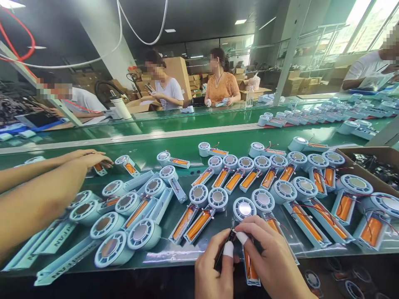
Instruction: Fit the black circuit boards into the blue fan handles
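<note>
My left hand (216, 265) is closed around a small dark part (230, 237), its thumb in a white finger cot. My right hand (271, 259), also with a white thumb cot, pinches at the upper end of that part. The part's exact kind is hard to make out between the fingers. Just beyond and below my hands lies a light blue handheld fan (245, 209) with a round silver centre. Its handle is uncovered and shows an orange battery (251, 265), partly hidden by my right hand.
Rows of similar open-handled fans (246, 164) cover the bench around me. At left, a co-worker's arms (52, 178) reach over stacked fans. A cardboard box (377, 151) of dark parts stands at right. Beyond the green conveyor (140, 128) several people sit or stand.
</note>
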Motion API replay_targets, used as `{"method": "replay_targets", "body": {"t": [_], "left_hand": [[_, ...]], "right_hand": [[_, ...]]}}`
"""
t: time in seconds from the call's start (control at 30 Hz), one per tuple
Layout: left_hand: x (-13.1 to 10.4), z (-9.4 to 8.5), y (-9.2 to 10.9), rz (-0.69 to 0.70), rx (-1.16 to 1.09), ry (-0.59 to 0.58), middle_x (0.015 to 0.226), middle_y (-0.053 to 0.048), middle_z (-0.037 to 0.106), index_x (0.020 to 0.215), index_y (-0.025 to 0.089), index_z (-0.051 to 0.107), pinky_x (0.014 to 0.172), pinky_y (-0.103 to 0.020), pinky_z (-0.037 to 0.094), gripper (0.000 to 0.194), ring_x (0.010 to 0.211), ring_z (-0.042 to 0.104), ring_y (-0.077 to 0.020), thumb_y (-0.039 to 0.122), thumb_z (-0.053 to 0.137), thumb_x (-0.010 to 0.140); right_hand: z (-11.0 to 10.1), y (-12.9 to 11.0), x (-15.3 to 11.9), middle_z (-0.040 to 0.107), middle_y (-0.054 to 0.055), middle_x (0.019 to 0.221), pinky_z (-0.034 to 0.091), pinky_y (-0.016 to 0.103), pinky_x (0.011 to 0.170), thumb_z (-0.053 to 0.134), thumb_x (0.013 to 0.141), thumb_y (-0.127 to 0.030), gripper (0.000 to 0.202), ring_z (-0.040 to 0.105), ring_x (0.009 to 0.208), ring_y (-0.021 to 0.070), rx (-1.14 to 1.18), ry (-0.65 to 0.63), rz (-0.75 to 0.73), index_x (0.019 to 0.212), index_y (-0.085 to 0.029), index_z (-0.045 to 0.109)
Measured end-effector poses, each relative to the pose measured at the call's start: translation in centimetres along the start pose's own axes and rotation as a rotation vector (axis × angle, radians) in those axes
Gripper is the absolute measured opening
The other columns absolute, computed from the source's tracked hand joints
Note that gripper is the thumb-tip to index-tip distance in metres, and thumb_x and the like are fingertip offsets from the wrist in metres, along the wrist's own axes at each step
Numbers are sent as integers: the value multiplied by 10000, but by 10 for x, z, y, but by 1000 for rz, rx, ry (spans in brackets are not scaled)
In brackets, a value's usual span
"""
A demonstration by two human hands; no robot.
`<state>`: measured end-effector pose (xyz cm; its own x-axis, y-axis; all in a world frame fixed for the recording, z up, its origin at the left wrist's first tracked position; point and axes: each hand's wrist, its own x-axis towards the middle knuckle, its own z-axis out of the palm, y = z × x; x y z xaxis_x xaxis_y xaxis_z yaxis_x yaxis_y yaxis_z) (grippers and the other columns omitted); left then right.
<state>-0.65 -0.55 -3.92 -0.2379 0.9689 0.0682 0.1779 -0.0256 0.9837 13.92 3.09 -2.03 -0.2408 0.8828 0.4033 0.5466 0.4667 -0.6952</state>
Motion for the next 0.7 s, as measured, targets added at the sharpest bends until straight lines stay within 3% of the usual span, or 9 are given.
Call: {"method": "replay_targets", "body": {"t": [0.1,0.23,0.3,0.47,0.6,0.7], "left_hand": [[-3,2,-8,84,80,45,998,-30,799,1112,275,746,636,-237,611,253,648,726,-153,354,568,950],[-7,5,-16,284,199,126,1129,-41,790,1172,274,743,918,-295,590,300,1006,755,-219,223,538,958],[-7,5,-19,333,209,125,1164,-43,781,1196,277,735,963,-307,573,324,1062,743,-228,192,532,959],[1,-6,-11,252,155,-1,1111,-30,790,1155,327,754,904,-321,600,286,957,757,-226,267,557,958],[11,-16,5,140,13,-147,946,-23,776,1082,311,785,658,-227,601,235,668,692,-148,296,612,923],[14,-18,13,87,-106,-208,844,-12,747,1032,288,795,610,-206,576,206,622,660,-131,325,631,912]], "right_hand": [[3,-2,-2,697,40,995,568,232,751,494,971,-157,202,700,875,168,-57,51,-16,998,-245,674],[10,-6,-2,707,47,968,560,263,737,478,947,-127,220,700,865,187,-90,143,-19,981,-227,671],[11,-7,-1,705,40,963,552,257,747,484,949,-132,210,695,862,179,-47,130,4,972,-226,671],[-5,-6,9,687,13,930,525,213,745,512,978,-166,174,663,821,140,184,-51,125,986,-230,674],[-20,-5,17,682,8,981,501,212,784,524,973,-138,258,652,869,134,274,-213,145,1090,-259,720],[-21,-5,17,677,-1,956,484,213,783,528,971,-131,268,648,863,129,295,-245,149,1014,-270,753]]}}
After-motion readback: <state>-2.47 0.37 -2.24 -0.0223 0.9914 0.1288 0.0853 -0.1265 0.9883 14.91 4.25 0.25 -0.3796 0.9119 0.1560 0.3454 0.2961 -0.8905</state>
